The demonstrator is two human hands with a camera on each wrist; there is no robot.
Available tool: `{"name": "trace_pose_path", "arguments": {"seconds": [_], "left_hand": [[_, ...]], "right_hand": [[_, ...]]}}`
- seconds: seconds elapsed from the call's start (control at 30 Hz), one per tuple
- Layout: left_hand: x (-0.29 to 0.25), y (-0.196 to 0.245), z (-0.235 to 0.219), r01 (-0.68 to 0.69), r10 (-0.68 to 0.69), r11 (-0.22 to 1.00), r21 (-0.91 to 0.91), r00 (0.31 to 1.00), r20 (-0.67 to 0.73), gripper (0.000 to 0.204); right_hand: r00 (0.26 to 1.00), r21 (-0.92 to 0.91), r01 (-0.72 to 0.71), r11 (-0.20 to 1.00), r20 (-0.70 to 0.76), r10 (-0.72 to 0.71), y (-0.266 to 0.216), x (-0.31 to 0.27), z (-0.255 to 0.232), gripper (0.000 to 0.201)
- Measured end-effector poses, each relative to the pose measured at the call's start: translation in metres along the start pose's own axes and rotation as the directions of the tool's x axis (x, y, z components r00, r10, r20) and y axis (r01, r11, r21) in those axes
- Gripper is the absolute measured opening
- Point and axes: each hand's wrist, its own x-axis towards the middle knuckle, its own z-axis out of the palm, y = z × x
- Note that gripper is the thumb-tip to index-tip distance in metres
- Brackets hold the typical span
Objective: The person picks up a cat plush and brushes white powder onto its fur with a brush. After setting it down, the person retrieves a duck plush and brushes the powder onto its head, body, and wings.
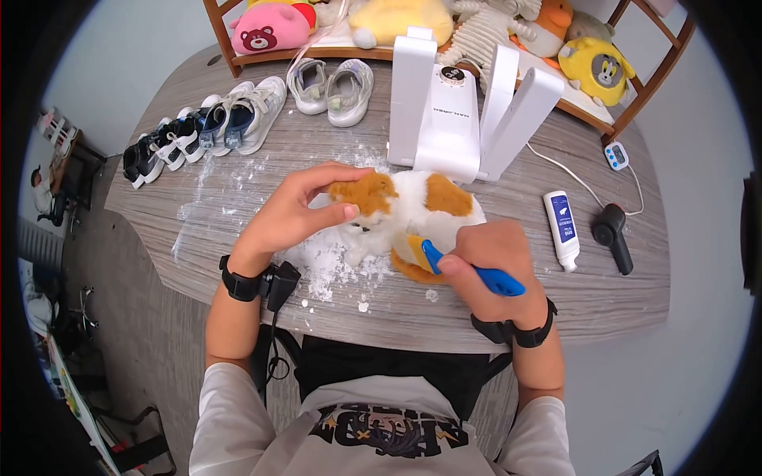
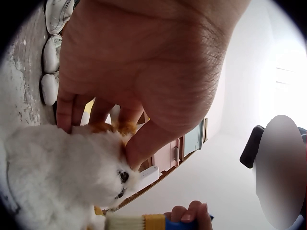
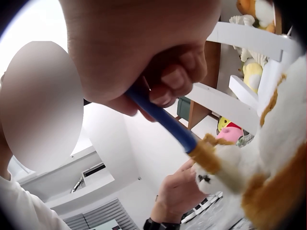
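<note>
A white and orange plush animal (image 1: pixel 411 194) lies on the powder-dusted table. My left hand (image 1: pixel 298 208) grips its head, fingertips on the orange fur and thumb by the face, as the left wrist view also shows. Its dark eye (image 2: pixel 123 176) shows just below the thumb. In my right hand (image 1: pixel 494 258) I hold a brush (image 1: pixel 502 282) with a blue handle, a yellow-orange band and pale bristles. The bristles (image 3: pixel 231 178) meet the plush's fur at its front side in the right wrist view. White powder (image 1: pixel 325 266) is spread under and around the plush.
Right behind the plush stands a white shoe dryer (image 1: pixel 452 119) with upright arms. Several shoes (image 1: pixel 258 111) line the back left. To the right lie a white tube (image 1: pixel 561 230), a small black fan-like device (image 1: pixel 611 230) and a timer (image 1: pixel 616 155). A wooden shelf (image 1: pixel 627 119) holds plush toys.
</note>
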Motion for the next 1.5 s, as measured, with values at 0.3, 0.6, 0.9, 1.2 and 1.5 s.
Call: {"name": "trace_pose_path", "arguments": {"seconds": [0.3,0.6,0.9,1.2,1.5], "left_hand": [[0.0,0.0,0.0,-0.01,0.01,1.0,-0.006,1.0,0.009,0.044],[-0.001,0.0,0.001,-0.014,0.014,0.999,0.045,1.0,0.007,0.046],[-0.002,0.003,0.003,-0.026,0.028,0.995,0.097,1.0,-0.014,0.045],[-0.001,-0.006,0.002,-0.083,0.088,0.984,0.16,0.996,-0.025,0.043],[0.0,-0.006,0.003,-0.1,0.102,0.978,0.182,0.995,-0.001,0.043]], "right_hand": [[0.99,-0.002,0.002,1.0,0.142,-0.001,-0.005,0.001,0.005,0.011],[0.987,-0.251,0.022,0.968,0.157,0.018,-0.006,-0.001,0.002,0.013],[0.952,-0.084,0.118,0.989,0.293,-0.089,-0.002,-0.003,0.029,0.015],[0.942,-0.032,0.123,0.992,0.319,-0.107,-0.007,-0.004,0.045,0.023],[0.926,-0.078,0.155,0.985,0.358,-0.118,-0.014,-0.003,0.043,0.021]]}}
